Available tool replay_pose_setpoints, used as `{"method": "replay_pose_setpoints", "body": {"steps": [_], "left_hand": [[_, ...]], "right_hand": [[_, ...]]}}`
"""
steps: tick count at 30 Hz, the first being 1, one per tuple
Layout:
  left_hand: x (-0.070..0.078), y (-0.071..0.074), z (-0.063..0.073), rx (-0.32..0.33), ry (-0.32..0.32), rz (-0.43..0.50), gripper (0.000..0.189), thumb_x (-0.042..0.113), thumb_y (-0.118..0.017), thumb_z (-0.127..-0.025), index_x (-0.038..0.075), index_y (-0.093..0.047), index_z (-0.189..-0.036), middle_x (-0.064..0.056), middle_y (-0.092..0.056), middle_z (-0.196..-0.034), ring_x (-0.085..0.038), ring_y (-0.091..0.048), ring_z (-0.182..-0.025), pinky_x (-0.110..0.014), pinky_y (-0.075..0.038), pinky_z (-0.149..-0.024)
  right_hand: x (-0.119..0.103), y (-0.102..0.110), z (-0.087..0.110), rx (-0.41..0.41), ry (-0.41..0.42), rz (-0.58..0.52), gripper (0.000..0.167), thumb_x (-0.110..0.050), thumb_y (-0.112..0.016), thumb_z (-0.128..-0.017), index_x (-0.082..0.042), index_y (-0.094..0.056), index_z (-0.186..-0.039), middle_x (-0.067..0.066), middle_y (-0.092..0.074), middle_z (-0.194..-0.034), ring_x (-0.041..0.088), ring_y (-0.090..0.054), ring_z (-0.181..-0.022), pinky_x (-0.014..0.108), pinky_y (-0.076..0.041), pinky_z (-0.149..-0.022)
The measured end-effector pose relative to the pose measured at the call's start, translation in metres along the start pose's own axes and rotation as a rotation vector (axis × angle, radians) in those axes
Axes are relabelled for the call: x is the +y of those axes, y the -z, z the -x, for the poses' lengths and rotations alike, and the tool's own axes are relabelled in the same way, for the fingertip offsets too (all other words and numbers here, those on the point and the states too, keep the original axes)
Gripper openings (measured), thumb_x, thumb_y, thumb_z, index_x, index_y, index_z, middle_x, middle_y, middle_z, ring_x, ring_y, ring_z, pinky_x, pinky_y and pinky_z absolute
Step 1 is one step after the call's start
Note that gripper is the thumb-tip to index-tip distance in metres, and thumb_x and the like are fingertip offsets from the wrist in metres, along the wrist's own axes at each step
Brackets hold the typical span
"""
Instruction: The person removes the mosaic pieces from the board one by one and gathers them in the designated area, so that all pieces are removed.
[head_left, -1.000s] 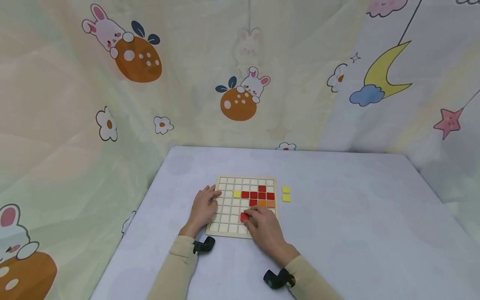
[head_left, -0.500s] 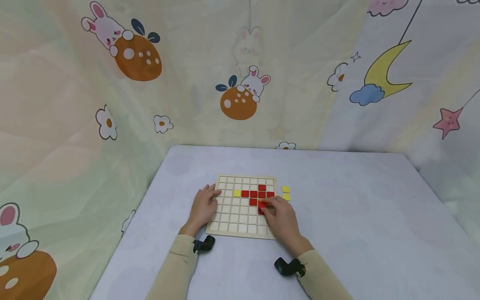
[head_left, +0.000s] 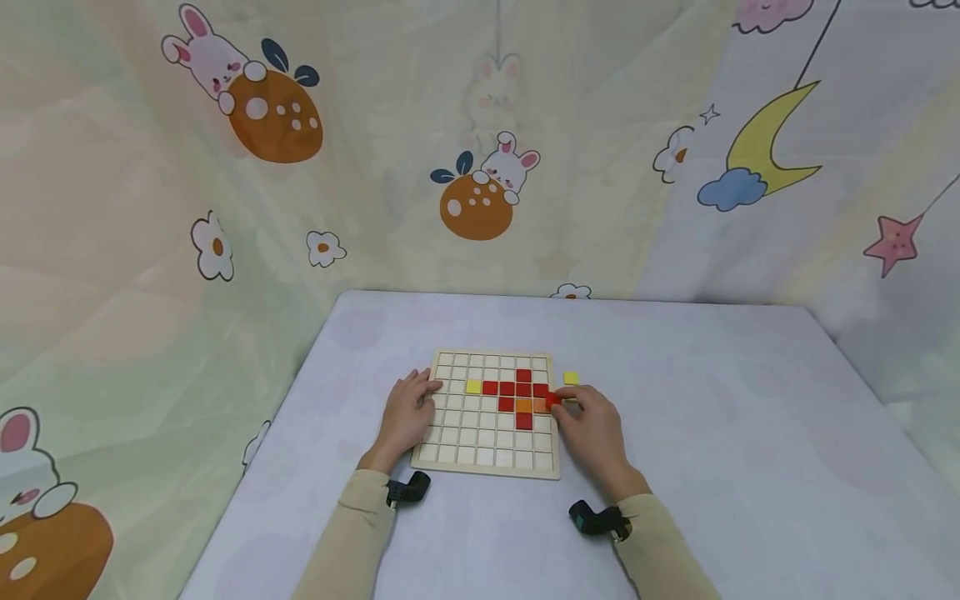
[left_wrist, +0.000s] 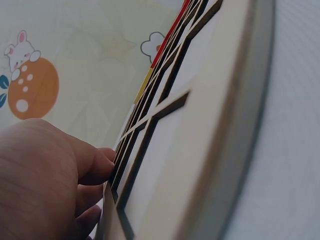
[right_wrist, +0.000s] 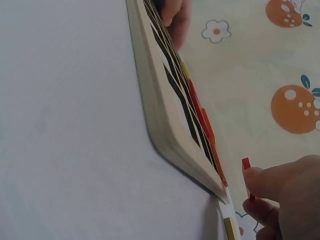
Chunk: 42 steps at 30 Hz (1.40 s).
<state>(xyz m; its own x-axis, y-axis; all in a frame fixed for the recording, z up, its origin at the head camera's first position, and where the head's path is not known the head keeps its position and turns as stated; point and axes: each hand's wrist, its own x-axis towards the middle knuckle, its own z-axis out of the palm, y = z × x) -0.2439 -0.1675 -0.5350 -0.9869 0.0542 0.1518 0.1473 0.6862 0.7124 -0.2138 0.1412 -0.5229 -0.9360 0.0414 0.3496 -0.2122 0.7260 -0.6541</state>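
A pale wooden grid board (head_left: 465, 442) lies on the white table, with red, orange and yellow square tiles set in its upper right cells. My right hand (head_left: 597, 429) is at the board's right edge, pinching a red tile (head_left: 553, 398) between thumb and fingertips. In the right wrist view, that red tile (right_wrist: 246, 165) is raised on its edge, apart from the board. My left hand (head_left: 406, 419) rests along the left edge, its fingers loose. The left wrist view shows my left thumb (left_wrist: 95, 167) touching the grid surface.
A yellow tile (head_left: 571, 378) lies on the table just right of the board; a second one below it is mostly hidden by my right hand. Patterned cloth (head_left: 375, 167) stands behind the far table edge. Black wrist cameras (head_left: 408, 489) sit on both forearms.
My right hand has carried the red tile from the board's lower middle up and right to its right edge, uncovering the lower cells. My left hand has stayed in place.
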Motion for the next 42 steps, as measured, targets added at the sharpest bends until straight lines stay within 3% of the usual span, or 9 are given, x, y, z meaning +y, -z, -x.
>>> {"method": "replay_pose_setpoints", "body": {"steps": [7, 14, 28, 42], "left_hand": [[-0.001, -0.001, -0.001, 0.004, 0.001, -0.006, 0.036, 0.007, -0.047, -0.095, 0.009, -0.066, -0.126, -0.008, -0.044, -0.151, -0.026, -0.025, -0.147, -0.039, -0.008, -0.124], [-0.002, -0.001, -0.001, 0.011, -0.01, -0.008, 0.036, 0.006, -0.047, -0.095, 0.008, -0.066, -0.125, -0.009, -0.044, -0.15, -0.026, -0.025, -0.146, -0.039, -0.008, -0.124], [0.001, 0.001, 0.0, 0.003, -0.002, 0.002, 0.035, 0.007, -0.047, -0.095, 0.007, -0.066, -0.125, -0.009, -0.044, -0.15, -0.027, -0.025, -0.147, -0.04, -0.007, -0.124], [0.001, 0.001, 0.0, 0.0, 0.002, -0.001, 0.036, 0.007, -0.047, -0.095, 0.008, -0.066, -0.125, -0.009, -0.044, -0.15, -0.026, -0.025, -0.147, -0.039, -0.007, -0.124]], "right_hand": [[0.014, 0.01, -0.004, 0.017, -0.057, -0.008, 0.014, -0.02, -0.075, -0.085, -0.013, -0.071, -0.097, 0.004, -0.069, -0.105, 0.025, -0.063, -0.1, 0.044, -0.056, -0.088], [0.023, 0.022, -0.006, -0.048, -0.134, -0.003, 0.012, -0.022, -0.074, -0.086, -0.014, -0.07, -0.095, 0.004, -0.067, -0.107, 0.025, -0.056, -0.094, 0.039, -0.05, -0.081], [0.03, 0.028, -0.007, -0.171, -0.127, 0.037, 0.016, -0.017, -0.078, -0.083, -0.012, -0.071, -0.096, 0.003, -0.065, -0.095, 0.02, -0.049, -0.079, 0.029, -0.043, -0.065], [0.033, 0.031, -0.007, -0.2, -0.083, 0.03, 0.018, -0.014, -0.079, -0.081, -0.011, -0.071, -0.097, 0.004, -0.067, -0.098, 0.02, -0.052, -0.081, 0.029, -0.046, -0.068]]}}
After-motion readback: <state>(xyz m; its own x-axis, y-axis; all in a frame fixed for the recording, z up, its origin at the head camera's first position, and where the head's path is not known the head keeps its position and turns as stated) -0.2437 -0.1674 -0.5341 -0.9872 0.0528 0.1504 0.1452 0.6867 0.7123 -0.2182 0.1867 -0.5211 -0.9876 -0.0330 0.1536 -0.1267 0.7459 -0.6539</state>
